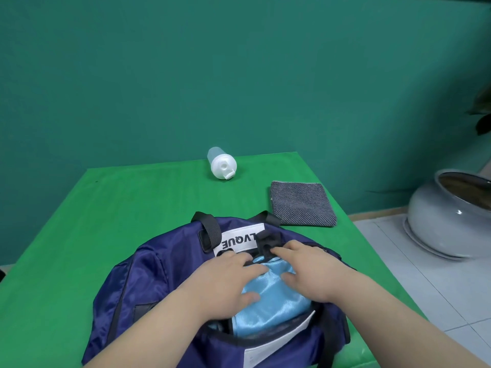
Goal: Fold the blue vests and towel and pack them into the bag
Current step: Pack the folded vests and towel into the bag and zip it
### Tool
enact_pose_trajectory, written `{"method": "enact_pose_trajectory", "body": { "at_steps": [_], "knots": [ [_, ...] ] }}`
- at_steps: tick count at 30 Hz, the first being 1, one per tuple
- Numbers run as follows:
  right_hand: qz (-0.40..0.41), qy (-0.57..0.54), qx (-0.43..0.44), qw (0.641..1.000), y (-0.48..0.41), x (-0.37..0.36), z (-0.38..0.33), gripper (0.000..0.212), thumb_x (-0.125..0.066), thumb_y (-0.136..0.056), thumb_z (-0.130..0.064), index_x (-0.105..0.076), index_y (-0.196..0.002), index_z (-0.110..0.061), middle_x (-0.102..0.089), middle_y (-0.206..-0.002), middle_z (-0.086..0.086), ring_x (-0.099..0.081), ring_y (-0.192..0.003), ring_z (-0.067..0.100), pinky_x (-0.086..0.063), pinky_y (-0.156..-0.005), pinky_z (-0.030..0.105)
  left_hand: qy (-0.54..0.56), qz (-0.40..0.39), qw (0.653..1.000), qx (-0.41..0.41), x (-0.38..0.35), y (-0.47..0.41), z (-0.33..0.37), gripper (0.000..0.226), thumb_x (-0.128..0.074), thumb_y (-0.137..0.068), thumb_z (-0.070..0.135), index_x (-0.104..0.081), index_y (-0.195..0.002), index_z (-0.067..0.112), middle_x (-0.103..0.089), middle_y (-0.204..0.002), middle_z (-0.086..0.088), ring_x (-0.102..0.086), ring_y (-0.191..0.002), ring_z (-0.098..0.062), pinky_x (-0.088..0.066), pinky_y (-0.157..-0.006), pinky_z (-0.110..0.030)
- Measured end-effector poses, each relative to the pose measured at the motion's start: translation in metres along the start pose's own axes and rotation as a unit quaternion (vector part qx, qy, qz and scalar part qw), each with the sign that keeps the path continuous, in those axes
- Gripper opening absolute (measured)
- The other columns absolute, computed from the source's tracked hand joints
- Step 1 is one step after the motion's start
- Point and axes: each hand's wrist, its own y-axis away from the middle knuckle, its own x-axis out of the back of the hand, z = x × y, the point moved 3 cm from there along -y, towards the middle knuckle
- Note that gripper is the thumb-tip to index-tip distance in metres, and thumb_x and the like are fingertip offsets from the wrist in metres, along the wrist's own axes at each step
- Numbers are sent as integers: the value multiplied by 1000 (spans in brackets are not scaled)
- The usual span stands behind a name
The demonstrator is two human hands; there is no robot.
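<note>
A navy blue bag (148,282) lies open on the green table, its white label facing up. Inside its opening sits a folded light blue satin vest (276,301). My left hand (225,277) rests flat on the vest's left part, fingers stretched toward the bag's far rim. My right hand (308,269) presses on the vest's right part, fingertips near the black handle strap (268,244). A folded grey towel (303,204) lies on the table behind the bag, to the right, untouched.
A white-capped clear bottle (221,163) lies on its side near the far edge of the green table (132,197). A large grey ceramic pot (451,216) stands on the tiled floor right of the table. A green backdrop hangs behind.
</note>
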Motion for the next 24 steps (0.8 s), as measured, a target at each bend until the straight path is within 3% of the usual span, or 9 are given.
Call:
{"method": "enact_pose_trajectory", "body": {
  "at_steps": [6,8,12,16,21,24],
  "knots": [
    [-12,8,4,1000,1,-2,6,57,-50,-94,-44,-35,-149,-37,-47,-135,-6,-46,-127,20,-28,-112,36,41,-28,999,-6,-8,1,-1,59,-47,-94,59,-23,-147,51,-37,-143,16,-38,-127,-11,-38,-107,-36],
    [-7,-7,8,1000,-1,-4,8,59,-51,-92,-46,-36,-148,-37,-45,-139,-4,-43,-132,22,-27,-114,37,52,-29,998,-3,-6,-1,-3,58,-49,-94,59,-25,-146,52,-39,-141,20,-38,-126,-10,-39,-107,-36],
    [23,-16,29,999,-3,-5,10,62,-55,-87,-45,-39,-147,-37,-13,-163,10,-9,-151,26,-12,-123,38,66,-32,997,-4,-5,-4,-4,57,-52,-93,58,-27,-144,53,-41,-137,24,-39,-126,-7,-39,-106,-35],
    [59,-25,54,996,-1,3,9,54,-59,-84,-43,-49,-136,-35,23,-164,9,25,-151,22,0,-123,37,75,-30,997,-11,-6,-6,-1,56,-53,-94,56,-28,-144,52,-39,-138,22,-38,-126,-8,-39,-106,-36],
    [98,20,70,993,-2,14,3,52,-60,-82,-35,-48,-133,-32,30,-161,10,32,-148,24,1,-122,38,59,-21,998,-26,-3,-17,2,59,-55,-96,49,-30,-149,47,-30,-151,14,-28,-136,-11,-31,-113,-33],
    [105,37,65,992,0,14,1,52,-60,-82,-36,-48,-132,-30,20,-163,11,25,-150,26,-1,-124,40,39,-14,999,-26,1,-17,4,58,-54,-97,48,-30,-150,46,-23,-158,9,-18,-144,-13,-25,-116,-33]
  ]
}}
